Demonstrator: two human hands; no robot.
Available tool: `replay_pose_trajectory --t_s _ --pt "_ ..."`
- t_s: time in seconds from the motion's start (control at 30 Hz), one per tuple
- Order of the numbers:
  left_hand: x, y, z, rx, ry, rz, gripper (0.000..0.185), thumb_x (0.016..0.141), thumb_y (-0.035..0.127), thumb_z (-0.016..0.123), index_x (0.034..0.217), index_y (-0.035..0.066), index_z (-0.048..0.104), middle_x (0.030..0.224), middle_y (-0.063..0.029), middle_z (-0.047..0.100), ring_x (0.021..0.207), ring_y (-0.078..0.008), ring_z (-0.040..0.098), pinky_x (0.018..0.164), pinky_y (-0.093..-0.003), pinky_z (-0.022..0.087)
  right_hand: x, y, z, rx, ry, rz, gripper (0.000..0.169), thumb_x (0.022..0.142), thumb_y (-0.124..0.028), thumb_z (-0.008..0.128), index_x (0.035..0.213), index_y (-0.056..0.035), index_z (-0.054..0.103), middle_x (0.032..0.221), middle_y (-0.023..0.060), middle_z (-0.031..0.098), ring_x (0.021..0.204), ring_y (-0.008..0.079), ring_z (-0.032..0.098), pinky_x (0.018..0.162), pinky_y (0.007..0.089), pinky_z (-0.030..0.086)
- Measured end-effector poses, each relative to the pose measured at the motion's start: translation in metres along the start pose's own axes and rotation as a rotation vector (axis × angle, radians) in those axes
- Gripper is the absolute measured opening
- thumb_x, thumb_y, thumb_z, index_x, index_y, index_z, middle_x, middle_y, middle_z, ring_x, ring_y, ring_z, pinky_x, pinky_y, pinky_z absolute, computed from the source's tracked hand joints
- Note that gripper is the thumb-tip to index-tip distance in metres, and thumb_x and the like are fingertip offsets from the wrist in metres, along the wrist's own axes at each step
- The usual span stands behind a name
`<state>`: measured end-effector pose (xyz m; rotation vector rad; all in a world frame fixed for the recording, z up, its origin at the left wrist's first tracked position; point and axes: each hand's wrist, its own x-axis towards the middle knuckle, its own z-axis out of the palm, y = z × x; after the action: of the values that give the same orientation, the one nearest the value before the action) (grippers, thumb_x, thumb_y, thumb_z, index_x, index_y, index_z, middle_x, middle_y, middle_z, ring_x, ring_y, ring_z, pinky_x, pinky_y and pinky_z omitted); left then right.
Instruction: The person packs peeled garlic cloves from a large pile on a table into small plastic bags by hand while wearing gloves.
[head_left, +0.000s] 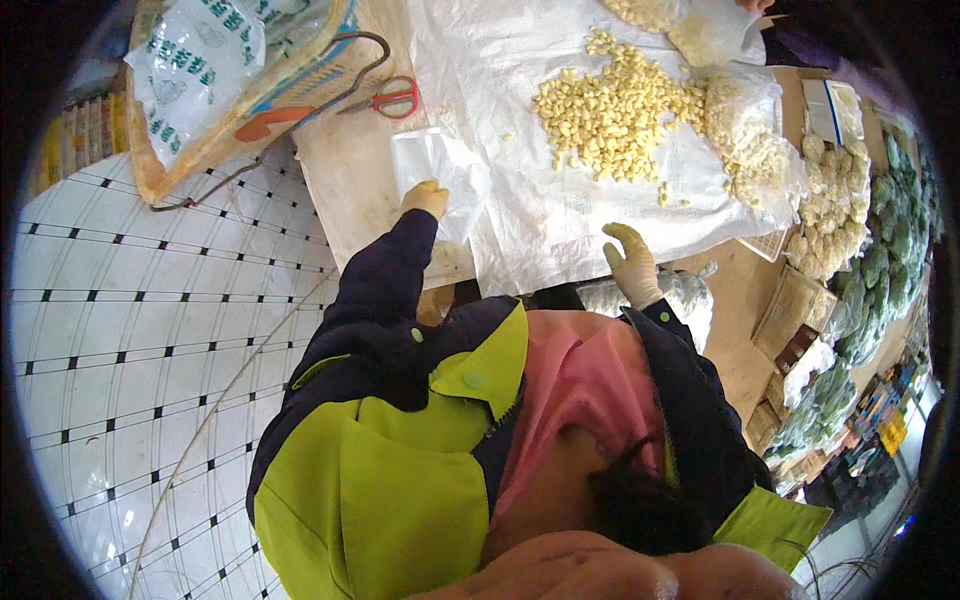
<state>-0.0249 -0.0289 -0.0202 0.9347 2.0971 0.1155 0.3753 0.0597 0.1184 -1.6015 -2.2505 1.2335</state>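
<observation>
My left hand (426, 199), in a pale glove, is closed on a clear plastic bag (461, 176) that lies spread over the left part of the covered table. Above the edge of the white plastic sheet (525, 217) is my right hand (631, 262), also gloved, its thumb and fingers apart and nothing between them. A heap of peeled garlic cloves (615, 112) lies on the sheet beyond both hands. At its right side a filled plastic bag (746, 127) rests with small pale pieces in it. Red-handled scissors (395, 97) lie to the upper left of the clear bag.
A crate (161, 184) with printed plastic bags (191, 75) stands at the upper left, a dark bent metal rod (262, 146) along it. More filled bags (716, 34) are at the far edge. On the right are net bags of garlic (829, 202) and green bagged goods (885, 255).
</observation>
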Motion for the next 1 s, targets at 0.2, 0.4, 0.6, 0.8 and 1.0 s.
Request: replay_pose_trajectory --t_s 0.2,0.4,0.6,0.8,1.0 --pt "-0.07 0.076 -0.127 0.036 0.036 0.215 0.058 0.077 0.061 0.064 0.076 0.003 0.067 0.075 -0.0204 0.064 0.075 -0.0382 0.062 0.068 -0.0456 0.046 -0.045 -0.039 -0.027 0.08 0.086 0.101 0.032 0.085 -0.016 0.063 0.115 -0.0066 0.065 0.121 0.0156 0.062 0.115 0.032 0.057 0.1 0.0382 0.044" --pt "-0.036 0.014 -0.129 0.303 0.097 0.372 0.053 0.091 0.051 0.045 0.094 0.005 0.071 0.096 -0.0243 0.067 0.093 -0.0428 0.063 0.083 -0.0526 0.046 -0.065 -0.101 -0.076 0.018 0.161 0.075 0.03 0.086 -0.02 0.061 0.113 -0.008 0.066 0.119 0.0155 0.064 0.114 0.0322 0.059 0.1 0.0394 0.045" --pt "-0.027 0.011 -0.158 0.092 0.214 0.476 0.038 0.074 0.038 0.072 0.074 0.002 0.061 0.075 -0.0186 0.063 0.072 -0.0354 0.059 0.071 -0.0447 0.046 -0.081 -0.131 -0.11 0.044 0.232 0.127 0.03 0.087 -0.013 0.062 0.117 -0.0103 0.065 0.122 0.0122 0.062 0.117 0.0282 0.058 0.103 0.0361 0.043" --pt "-0.074 0.081 -0.215 -0.049 0.108 0.609 0.038 0.077 0.035 0.074 0.069 0.002 0.059 0.068 -0.0134 0.06 0.067 -0.026 0.057 0.067 -0.0387 0.045 -0.11 -0.138 -0.124 0.064 0.374 0.108 0.033 0.084 -0.014 0.061 0.116 -0.008 0.065 0.12 0.0172 0.063 0.115 0.0337 0.058 0.102 0.0387 0.044" --pt "-0.151 0.162 -0.266 -0.708 -0.149 0.581 0.028 0.091 0.028 0.065 0.104 0.003 0.071 0.093 -0.0075 0.066 0.078 -0.0126 0.062 0.067 -0.0277 0.05 -0.087 -0.167 -0.135 0.293 0.28 -0.02 0.029 0.088 -0.019 0.063 0.115 -0.0089 0.067 0.119 0.0105 0.066 0.11 0.0202 0.061 0.097 0.0314 0.046"
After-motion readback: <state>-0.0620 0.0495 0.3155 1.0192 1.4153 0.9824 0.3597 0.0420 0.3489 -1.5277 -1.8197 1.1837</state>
